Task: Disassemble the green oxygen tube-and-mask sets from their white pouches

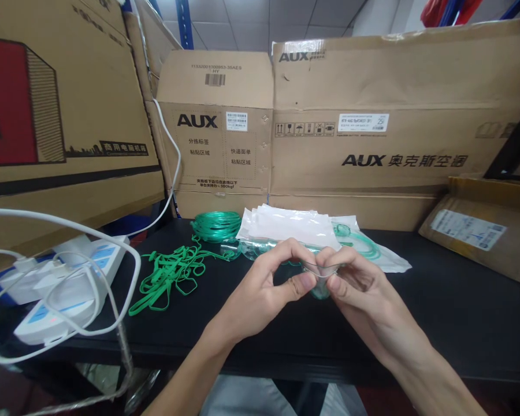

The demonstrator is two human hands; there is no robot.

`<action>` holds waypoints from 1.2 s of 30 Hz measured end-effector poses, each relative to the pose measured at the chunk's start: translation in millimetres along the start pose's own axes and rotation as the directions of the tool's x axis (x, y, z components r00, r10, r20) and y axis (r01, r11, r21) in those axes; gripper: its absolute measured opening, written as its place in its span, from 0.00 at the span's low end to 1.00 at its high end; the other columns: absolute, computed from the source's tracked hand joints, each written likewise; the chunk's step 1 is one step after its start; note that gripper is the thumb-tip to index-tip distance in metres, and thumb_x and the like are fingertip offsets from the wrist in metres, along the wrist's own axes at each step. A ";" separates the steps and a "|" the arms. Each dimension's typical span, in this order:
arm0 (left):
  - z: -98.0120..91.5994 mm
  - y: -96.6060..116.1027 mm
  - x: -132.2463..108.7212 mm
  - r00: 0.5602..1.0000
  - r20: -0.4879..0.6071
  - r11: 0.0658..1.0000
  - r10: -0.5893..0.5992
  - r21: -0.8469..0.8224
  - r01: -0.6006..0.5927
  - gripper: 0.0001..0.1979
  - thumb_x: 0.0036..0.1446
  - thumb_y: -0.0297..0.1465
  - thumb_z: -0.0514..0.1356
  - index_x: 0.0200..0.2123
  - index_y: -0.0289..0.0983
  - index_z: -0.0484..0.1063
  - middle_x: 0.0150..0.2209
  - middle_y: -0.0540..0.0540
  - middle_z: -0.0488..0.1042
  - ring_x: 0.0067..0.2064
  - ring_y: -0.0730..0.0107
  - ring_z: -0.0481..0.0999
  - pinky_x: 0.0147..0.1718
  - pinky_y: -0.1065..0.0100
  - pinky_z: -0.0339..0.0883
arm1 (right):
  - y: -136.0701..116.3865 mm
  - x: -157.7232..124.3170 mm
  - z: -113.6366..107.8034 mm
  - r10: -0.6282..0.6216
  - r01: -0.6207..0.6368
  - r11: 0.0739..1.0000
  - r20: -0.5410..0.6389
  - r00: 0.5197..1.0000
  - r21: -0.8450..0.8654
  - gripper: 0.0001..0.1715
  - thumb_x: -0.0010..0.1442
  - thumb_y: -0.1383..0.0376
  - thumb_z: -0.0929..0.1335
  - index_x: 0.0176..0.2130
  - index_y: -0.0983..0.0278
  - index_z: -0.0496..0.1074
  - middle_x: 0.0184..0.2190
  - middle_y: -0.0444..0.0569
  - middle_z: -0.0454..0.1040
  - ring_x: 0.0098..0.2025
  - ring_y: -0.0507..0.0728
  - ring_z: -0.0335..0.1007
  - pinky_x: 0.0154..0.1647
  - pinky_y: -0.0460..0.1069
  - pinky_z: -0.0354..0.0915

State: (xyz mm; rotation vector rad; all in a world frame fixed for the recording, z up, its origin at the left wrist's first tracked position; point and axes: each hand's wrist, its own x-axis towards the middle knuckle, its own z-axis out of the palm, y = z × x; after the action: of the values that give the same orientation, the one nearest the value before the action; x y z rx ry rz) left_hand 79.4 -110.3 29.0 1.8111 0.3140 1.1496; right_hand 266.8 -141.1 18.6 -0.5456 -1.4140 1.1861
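Between my two hands, over the front of the black table, is a clear greenish plastic oxygen mask (321,288). My left hand (277,277) pinches its near edge with thumb and fingers. From the other side my right hand (364,283) does the same, the two thumbs almost meeting. My fingers hide much of the mask. Behind them lies a stack of white-backed packets (290,225), with clear green plastic at its front. A packet with green tubing (364,245) sticks out on the right. To the left are a coil of green tubing (216,225) and a tangle of green elastic straps (173,271).
A white power strip (73,306) with plugs and looping white cables (134,271) occupies the left side. Large cardboard boxes (359,133) stand along the back of the black table (455,323). A taped, labelled carton (481,225) sits at the right.
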 end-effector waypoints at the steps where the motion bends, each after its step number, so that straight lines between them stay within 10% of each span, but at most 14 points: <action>1: -0.4 -0.1 -0.2 1.000 0.002 1.000 0.002 0.005 -0.002 0.07 0.67 0.34 0.63 0.38 0.38 0.71 0.40 0.49 0.69 0.46 0.67 0.67 0.50 0.65 0.58 | 0.1 -0.2 0.0 0.000 0.000 1.000 0.004 1.000 -0.004 0.05 0.64 0.62 0.74 0.35 0.58 0.76 0.38 0.43 0.68 0.42 0.51 0.62 0.42 0.43 0.62; 19: -14.4 -0.2 0.9 0.997 0.065 0.999 0.037 -0.036 -0.034 0.09 0.70 0.33 0.59 0.41 0.38 0.79 0.41 0.47 0.73 0.44 0.69 0.73 0.47 0.68 0.65 | -3.3 -0.1 4.7 0.065 -0.076 0.988 0.088 0.994 0.133 0.09 0.64 0.58 0.73 0.37 0.59 0.74 0.37 0.46 0.66 0.39 0.55 0.62 0.42 0.51 0.62; 36: -4.7 11.8 -0.1 1.000 -0.018 0.959 0.013 0.284 -0.007 0.11 0.72 0.32 0.54 0.39 0.37 0.75 0.37 0.47 0.71 0.43 0.65 0.69 0.47 0.66 0.61 | 5.3 0.8 1.5 -0.037 0.036 0.999 0.063 0.997 0.014 0.15 0.72 0.60 0.64 0.36 0.61 0.75 0.39 0.48 0.65 0.40 0.56 0.62 0.39 0.50 0.62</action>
State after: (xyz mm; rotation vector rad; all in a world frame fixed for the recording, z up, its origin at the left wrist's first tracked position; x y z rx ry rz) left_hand 72.5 -114.0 39.1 2.0523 0.5036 1.1774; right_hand 263.7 -138.9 14.5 -0.4748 -1.4633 1.1921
